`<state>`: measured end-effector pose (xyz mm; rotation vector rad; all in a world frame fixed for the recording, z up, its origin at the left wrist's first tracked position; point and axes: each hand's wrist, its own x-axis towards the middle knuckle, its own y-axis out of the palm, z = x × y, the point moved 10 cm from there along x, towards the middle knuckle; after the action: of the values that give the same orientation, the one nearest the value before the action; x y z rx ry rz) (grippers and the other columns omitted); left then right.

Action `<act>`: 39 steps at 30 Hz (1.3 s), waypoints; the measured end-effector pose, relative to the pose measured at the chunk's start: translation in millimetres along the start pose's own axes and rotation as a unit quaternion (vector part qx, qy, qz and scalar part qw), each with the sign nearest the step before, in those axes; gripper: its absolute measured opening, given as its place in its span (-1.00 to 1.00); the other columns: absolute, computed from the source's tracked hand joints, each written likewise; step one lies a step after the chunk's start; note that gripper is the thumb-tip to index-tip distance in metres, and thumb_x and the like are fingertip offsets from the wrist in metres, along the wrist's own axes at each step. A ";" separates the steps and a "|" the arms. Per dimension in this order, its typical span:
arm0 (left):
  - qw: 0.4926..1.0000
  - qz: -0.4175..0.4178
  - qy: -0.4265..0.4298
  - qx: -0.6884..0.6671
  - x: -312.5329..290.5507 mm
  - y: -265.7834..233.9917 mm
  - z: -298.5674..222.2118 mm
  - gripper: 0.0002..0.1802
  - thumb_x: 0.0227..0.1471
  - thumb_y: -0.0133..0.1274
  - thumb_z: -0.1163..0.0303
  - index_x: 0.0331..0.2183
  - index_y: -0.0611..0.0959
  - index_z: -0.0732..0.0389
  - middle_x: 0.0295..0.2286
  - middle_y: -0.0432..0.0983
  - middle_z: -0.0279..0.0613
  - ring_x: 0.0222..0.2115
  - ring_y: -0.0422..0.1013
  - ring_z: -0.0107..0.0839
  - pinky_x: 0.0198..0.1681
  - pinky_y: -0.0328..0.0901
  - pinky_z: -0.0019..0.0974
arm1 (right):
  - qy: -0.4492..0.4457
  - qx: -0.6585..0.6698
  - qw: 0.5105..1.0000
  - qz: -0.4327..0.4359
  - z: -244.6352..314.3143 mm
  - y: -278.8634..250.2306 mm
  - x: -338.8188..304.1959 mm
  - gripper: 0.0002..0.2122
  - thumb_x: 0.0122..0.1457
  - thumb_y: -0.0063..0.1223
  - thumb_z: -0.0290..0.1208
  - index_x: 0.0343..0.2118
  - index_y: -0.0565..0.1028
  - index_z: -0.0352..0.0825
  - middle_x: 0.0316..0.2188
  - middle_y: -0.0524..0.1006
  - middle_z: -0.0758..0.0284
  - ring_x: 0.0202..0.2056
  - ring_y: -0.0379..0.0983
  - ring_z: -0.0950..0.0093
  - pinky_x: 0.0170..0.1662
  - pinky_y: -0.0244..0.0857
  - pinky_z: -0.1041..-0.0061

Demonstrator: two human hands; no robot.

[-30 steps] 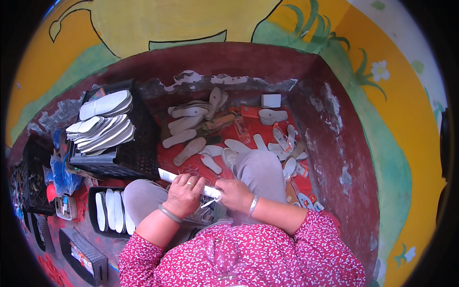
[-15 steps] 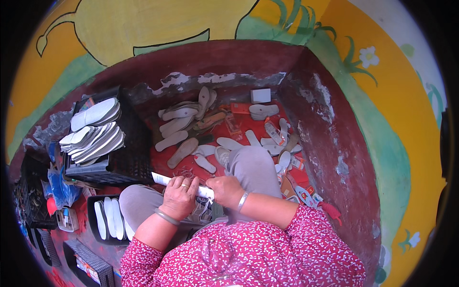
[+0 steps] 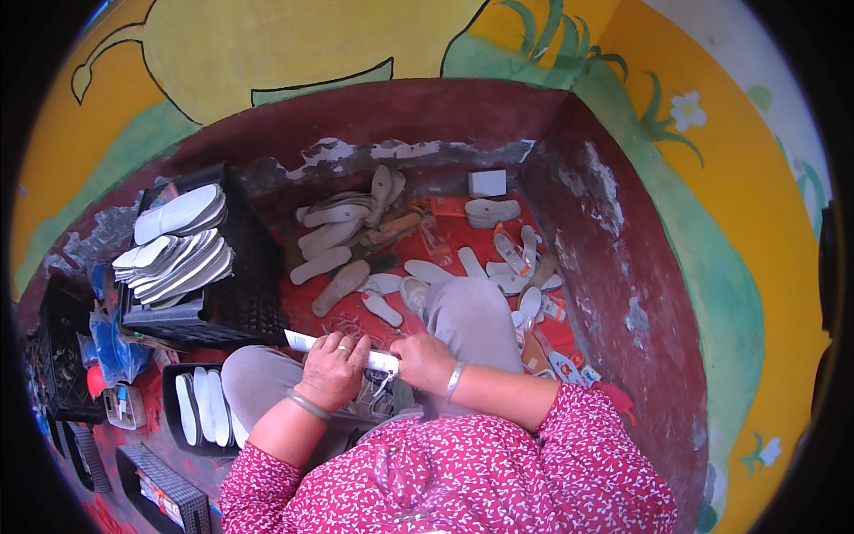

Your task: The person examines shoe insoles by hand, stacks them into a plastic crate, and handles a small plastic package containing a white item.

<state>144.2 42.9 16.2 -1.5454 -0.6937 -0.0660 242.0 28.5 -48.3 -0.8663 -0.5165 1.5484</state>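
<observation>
My left hand (image 3: 334, 372) is closed round a white shoe sole (image 3: 384, 362), seen nearly edge-on above my lap. One end of the sole sticks out to the left of my fingers, the other toward my right hand. My right hand (image 3: 425, 361) is closed close by that right end, its fingers curled together; whatever it pinches is too small or hidden to make out. Pale strands of thread (image 3: 384, 383) hang below the sole's right end.
At left, stacked white soles (image 3: 182, 258) top a black plastic crate (image 3: 245, 298). Beside my left knee, a black bin (image 3: 174, 411) holds more soles. Loose insoles (image 3: 341, 287), a plastic bottle (image 3: 511, 252) and a white box (image 3: 487, 183) lie ahead, before a maroon wall (image 3: 427, 111).
My right hand has shifted slightly right and toward me, opening a small gap at the sole's end. My left hand still grips the sole, sitting slightly lower.
</observation>
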 end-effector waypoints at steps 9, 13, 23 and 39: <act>0.999 0.016 -0.021 -0.021 -3.6 7.8 3.9 -0.49 -0.44 0.15 0.43 -0.25 0.54 0.26 -0.52 0.43 -0.19 -0.43 0.36 -0.25 -0.32 0.27 -0.23 | 0.006 0.041 0.995 0.096 -15.7 27.2 7.2 -0.85 -0.11 -0.05 -0.41 -0.50 0.56 -0.24 -0.55 0.52 0.13 -0.44 0.47 0.14 -0.32 0.31 0.19; 0.998 0.051 -0.035 -0.024 -4.0 8.9 3.4 -0.62 -0.28 0.01 0.45 -0.26 0.56 0.24 -0.50 0.44 -0.19 -0.40 0.37 -0.28 -0.38 0.23 -0.26 | 0.009 0.015 1.000 0.001 -11.6 8.2 1.7 -0.88 -0.12 -0.02 -0.40 -0.52 0.56 -0.20 -0.58 0.51 0.14 -0.47 0.46 0.13 -0.37 0.30 0.18; 0.994 0.031 -0.038 -0.098 -3.0 -1.1 3.1 -0.51 -0.42 0.14 0.53 -0.25 0.54 0.26 -0.47 0.46 -0.13 -0.42 0.38 -0.21 -0.28 0.28 -0.17 | -0.086 0.082 0.993 -0.010 2.7 1.7 0.5 -0.87 -0.13 0.01 -0.34 -0.66 0.50 -0.25 -0.66 0.45 0.11 -0.56 0.42 0.12 -0.52 0.24 0.22; 0.892 0.107 -0.049 -0.435 -10.2 12.7 10.3 -0.50 -0.25 0.16 0.46 -0.14 0.50 0.28 -0.29 0.47 -0.05 -0.23 0.40 -0.07 0.06 0.16 -0.07 | 0.016 0.357 0.857 0.372 33.0 8.3 -20.4 -0.77 0.02 0.01 -0.40 -0.70 0.47 -0.39 -0.78 0.38 0.43 -0.73 0.25 0.68 -0.64 0.11 0.64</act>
<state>138.0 49.3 -0.8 -2.4986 -0.5891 -0.1486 211.1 12.3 -29.3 -0.5026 0.4956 2.1987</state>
